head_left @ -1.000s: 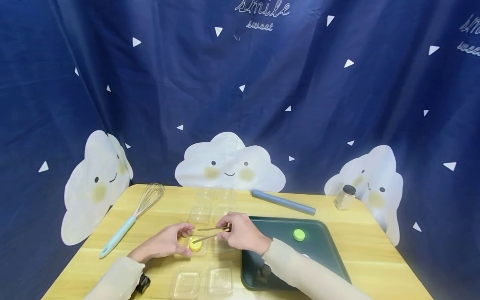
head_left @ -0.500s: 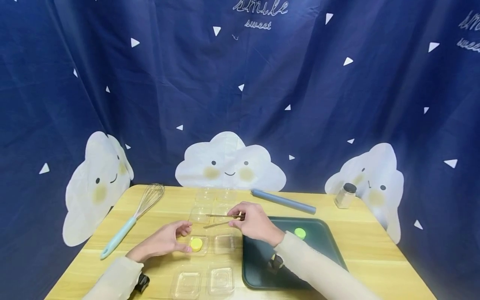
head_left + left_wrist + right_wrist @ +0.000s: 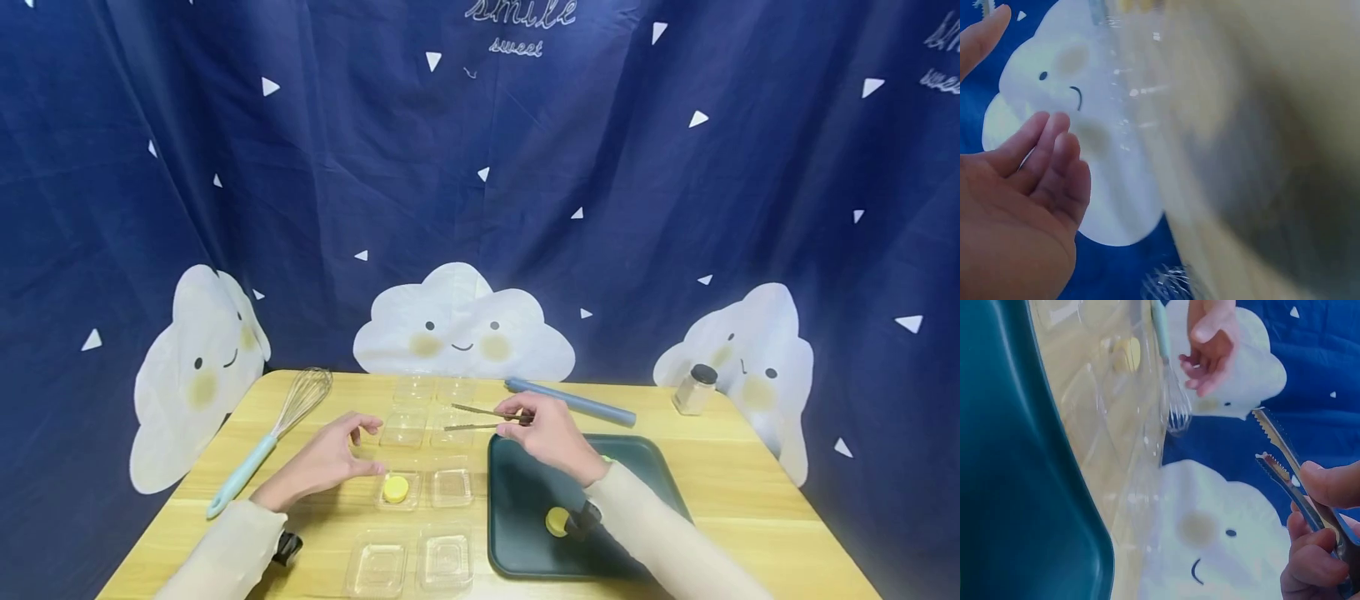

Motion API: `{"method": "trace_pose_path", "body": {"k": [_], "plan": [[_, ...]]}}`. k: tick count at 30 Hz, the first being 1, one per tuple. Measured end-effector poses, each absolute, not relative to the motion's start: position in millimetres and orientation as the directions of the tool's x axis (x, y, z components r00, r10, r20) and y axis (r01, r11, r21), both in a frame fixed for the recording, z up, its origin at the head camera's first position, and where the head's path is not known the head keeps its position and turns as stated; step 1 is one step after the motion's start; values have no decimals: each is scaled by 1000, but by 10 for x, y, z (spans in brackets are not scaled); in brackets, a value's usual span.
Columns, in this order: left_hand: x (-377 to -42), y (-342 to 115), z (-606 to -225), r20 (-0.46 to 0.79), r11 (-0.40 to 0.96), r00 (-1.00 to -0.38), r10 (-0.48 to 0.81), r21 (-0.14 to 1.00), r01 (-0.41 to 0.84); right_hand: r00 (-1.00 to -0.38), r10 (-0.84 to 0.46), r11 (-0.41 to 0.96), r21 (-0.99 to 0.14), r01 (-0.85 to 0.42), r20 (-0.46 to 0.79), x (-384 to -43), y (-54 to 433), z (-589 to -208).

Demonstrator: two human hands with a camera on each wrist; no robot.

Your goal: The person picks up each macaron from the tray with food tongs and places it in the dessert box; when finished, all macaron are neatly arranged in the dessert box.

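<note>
My right hand point(image 3: 546, 433) grips a pair of serrated metal tongs point(image 3: 1300, 469), whose tips stand apart with nothing between them, above the tray's far left corner. My left hand point(image 3: 333, 458) is held with spread, bent fingers and holds nothing; its thumb is close to a clear plastic box point(image 3: 412, 500). A yellow macaron point(image 3: 396, 489) sits in that box's left compartment. On the dark green baking tray point(image 3: 517, 542) lies another yellow macaron point(image 3: 557, 522), partly behind my right wrist camera. A sliver of a green macaron point(image 3: 608, 458) shows past my right sleeve.
More clear boxes stand behind point(image 3: 405, 429) and in front point(image 3: 444, 560) of the middle one. A whisk point(image 3: 262, 450) lies at the left. A blue-grey rolling pin point(image 3: 577, 403) and a dark-lidded jar point(image 3: 695, 390) are at the back.
My right hand has carried the tongs away from the boxed yellow macaron, up and to the right. My left hand has drawn back slightly. The tray's yellow macaron has come into view.
</note>
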State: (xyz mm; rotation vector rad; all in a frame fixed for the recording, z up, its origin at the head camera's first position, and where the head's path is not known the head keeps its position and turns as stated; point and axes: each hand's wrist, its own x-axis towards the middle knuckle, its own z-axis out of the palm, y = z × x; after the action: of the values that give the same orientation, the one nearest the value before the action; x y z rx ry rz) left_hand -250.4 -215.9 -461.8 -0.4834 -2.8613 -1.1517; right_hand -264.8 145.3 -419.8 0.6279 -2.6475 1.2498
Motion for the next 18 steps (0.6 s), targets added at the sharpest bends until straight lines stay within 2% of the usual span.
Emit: {"method": "trace_pose_path", "body": {"k": [7, 18], "plan": [[-2576, -1937, -4471, 163, 714, -949, 269, 627, 310, -924, -250, 604, -700, -382, 289, -2684, 1693, -4246], [-2587, -1582, -4373, 88, 732, -939, 332, 605, 315, -958, -152, 637, -718, -282, 242, -2760, 2063, -4303]]}}
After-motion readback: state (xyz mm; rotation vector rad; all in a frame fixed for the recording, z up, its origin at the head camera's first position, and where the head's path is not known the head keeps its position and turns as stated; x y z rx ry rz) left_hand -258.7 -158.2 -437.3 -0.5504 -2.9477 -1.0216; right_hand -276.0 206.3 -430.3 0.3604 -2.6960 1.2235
